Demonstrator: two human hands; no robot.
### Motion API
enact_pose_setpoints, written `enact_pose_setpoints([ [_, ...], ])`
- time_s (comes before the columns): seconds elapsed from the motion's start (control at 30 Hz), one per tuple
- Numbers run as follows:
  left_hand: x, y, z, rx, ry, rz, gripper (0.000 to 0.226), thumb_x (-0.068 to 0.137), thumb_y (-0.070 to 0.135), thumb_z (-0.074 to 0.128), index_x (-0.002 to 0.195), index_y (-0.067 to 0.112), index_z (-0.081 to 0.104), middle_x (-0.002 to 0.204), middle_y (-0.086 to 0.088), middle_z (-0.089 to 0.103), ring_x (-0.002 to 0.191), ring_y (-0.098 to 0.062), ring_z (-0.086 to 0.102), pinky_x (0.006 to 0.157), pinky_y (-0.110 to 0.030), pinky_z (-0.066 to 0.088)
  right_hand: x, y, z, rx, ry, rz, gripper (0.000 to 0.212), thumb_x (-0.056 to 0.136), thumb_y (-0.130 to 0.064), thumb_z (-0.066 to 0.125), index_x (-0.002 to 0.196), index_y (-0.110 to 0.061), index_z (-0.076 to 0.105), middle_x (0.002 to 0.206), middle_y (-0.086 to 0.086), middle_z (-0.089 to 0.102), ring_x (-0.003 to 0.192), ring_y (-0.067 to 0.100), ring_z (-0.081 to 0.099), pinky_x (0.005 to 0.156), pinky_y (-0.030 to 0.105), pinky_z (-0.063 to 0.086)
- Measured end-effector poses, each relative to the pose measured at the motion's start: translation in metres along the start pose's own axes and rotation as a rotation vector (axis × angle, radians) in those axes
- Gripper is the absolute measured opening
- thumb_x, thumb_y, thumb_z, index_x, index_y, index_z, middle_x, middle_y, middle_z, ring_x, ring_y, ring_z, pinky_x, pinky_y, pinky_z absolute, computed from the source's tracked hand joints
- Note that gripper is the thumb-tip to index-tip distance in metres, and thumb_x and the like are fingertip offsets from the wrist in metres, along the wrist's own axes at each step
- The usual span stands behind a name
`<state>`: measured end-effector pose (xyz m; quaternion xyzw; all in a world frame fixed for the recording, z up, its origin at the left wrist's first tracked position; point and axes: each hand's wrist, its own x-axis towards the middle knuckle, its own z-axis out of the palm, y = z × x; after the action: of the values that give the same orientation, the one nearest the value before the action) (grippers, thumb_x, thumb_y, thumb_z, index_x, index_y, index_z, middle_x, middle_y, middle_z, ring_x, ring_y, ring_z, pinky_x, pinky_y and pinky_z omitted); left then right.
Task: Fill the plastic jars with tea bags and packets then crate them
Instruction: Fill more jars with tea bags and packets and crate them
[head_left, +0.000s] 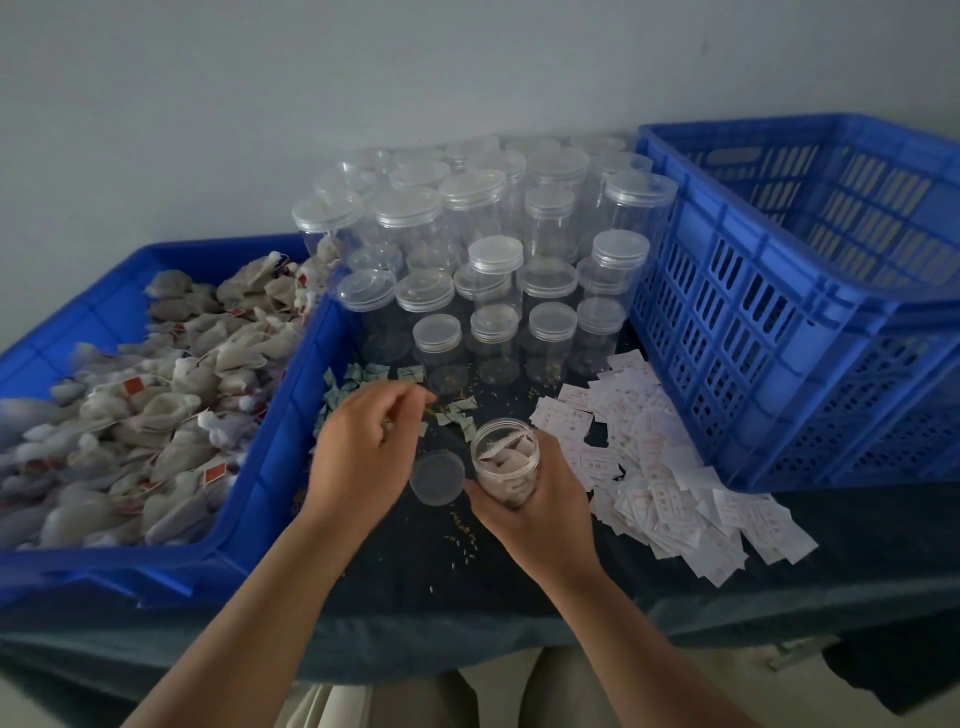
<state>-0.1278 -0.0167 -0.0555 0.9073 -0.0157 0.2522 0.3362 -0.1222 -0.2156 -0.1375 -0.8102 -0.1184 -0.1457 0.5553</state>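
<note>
My right hand (540, 499) grips an open clear plastic jar (506, 460) that holds several tea bags and stands on the dark table. Its lid (437, 477) lies upturned just left of the jar. My left hand (363, 447) hovers over the small greenish packets (457, 415), fingers pinched together at the pile; whether a packet is between them is hidden. A blue tray (270, 457) at the left is heaped with tea bags (156, 395).
Many lidded empty jars (478, 249) stand stacked at the back centre. A tall blue slatted crate (779, 332) sits at the right, tilted. White printed packets (665, 467) are spread beside it. Loose tea crumbs dot the table cloth (415, 571).
</note>
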Motion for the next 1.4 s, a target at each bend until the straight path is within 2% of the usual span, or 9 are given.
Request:
enact_pose_setpoints([
  [0.17,-0.027,-0.049,0.026,0.538,-0.447,-0.091,0.065,0.092,0.076,0.057,0.136,0.029,0.064,0.132,0.006,0.060,0.123,-0.016,0.051,0.101,-0.035,0.047,0.000,0.000,0.000,0.006,0.017,-0.060,0.052,0.076,-0.051,0.089,0.110,-0.047,0.050,0.099,-0.020,0.068,0.089,0.007,0.070,0.066,0.031,0.061],
  [0.33,-0.029,-0.039,0.029,0.221,-0.231,-0.241,0.035,0.082,0.070,0.070,0.090,0.039,0.059,0.087,0.019,0.061,0.084,-0.003,0.061,0.065,-0.018,0.043,0.001,-0.002,0.000,-0.001,0.011,-0.068,0.053,0.075,-0.054,0.087,0.110,-0.056,0.048,0.106,-0.025,0.067,0.092,0.004,0.070,0.068,0.020,0.058],
  [0.47,-0.018,-0.013,0.019,-0.190,-0.156,-0.397,0.024,0.092,0.063,0.061,0.098,0.040,0.055,0.089,0.009,0.069,0.069,-0.004,0.065,0.051,-0.021,0.049,0.000,-0.001,0.001,-0.018,-0.068,-0.065,0.055,0.074,-0.057,0.086,0.112,-0.057,0.047,0.110,-0.029,0.067,0.095,0.000,0.070,0.070,0.015,0.056],
  [0.53,-0.012,0.002,0.012,-0.348,-0.209,-0.346,0.025,0.093,0.037,0.053,0.112,0.053,0.052,0.107,0.011,0.067,0.084,-0.004,0.068,0.063,-0.022,0.054,0.000,-0.002,0.002,-0.031,-0.101,-0.071,0.060,0.073,-0.060,0.085,0.115,-0.056,0.043,0.115,-0.034,0.064,0.097,-0.003,0.069,0.070,0.013,0.055],
  [0.67,-0.012,0.025,0.004,-0.452,-0.408,-0.108,0.048,0.097,0.039,0.051,0.141,0.059,0.053,0.138,0.028,0.056,0.134,0.002,0.053,0.105,-0.021,0.045,-0.001,-0.002,0.001,-0.028,-0.142,-0.082,0.059,0.074,-0.059,0.085,0.114,-0.049,0.043,0.114,-0.031,0.065,0.091,-0.002,0.070,0.066,0.015,0.055],
  [0.93,-0.028,0.036,0.019,0.165,-0.460,0.036,0.081,0.078,0.085,0.063,0.145,0.047,0.036,0.143,0.028,0.041,0.127,0.002,0.044,0.096,-0.027,0.043,-0.001,0.001,0.002,-0.060,-0.188,-0.089,0.052,0.078,-0.051,0.081,0.123,-0.037,0.059,0.099,-0.021,0.071,0.088,0.003,0.070,0.069,0.032,0.059],
  [1.13,-0.013,0.030,0.023,-0.085,-0.514,-0.022,0.055,0.078,0.081,0.068,0.119,0.049,0.051,0.113,0.023,0.061,0.094,0.000,0.063,0.077,-0.027,0.053,0.000,0.002,-0.002,0.043,-0.184,-0.117,0.056,0.076,-0.037,0.089,0.123,-0.042,0.059,0.099,-0.019,0.072,0.084,0.007,0.073,0.065,0.024,0.058],
  [1.27,-0.004,0.021,0.011,-0.295,-0.737,0.055,0.045,0.082,0.065,0.073,0.121,0.048,0.058,0.139,0.022,0.058,0.117,-0.006,0.065,0.090,-0.031,0.058,0.000,0.004,-0.006,0.293,-0.330,-0.103,0.049,0.083,-0.025,0.092,0.125,-0.026,0.066,0.100,-0.005,0.078,0.086,0.018,0.079,0.070,0.029,0.063],
  [1.4,0.005,0.023,-0.006,-0.167,-0.822,0.050,0.058,0.082,0.084,0.059,0.135,0.063,0.051,0.156,0.035,0.032,0.147,0.004,0.033,0.114,-0.033,0.039,0.001,-0.001,-0.004,0.256,-0.330,-0.098,0.054,0.084,-0.035,0.090,0.129,-0.038,0.061,0.104,-0.011,0.077,0.089,0.014,0.078,0.071,0.026,0.063],
])
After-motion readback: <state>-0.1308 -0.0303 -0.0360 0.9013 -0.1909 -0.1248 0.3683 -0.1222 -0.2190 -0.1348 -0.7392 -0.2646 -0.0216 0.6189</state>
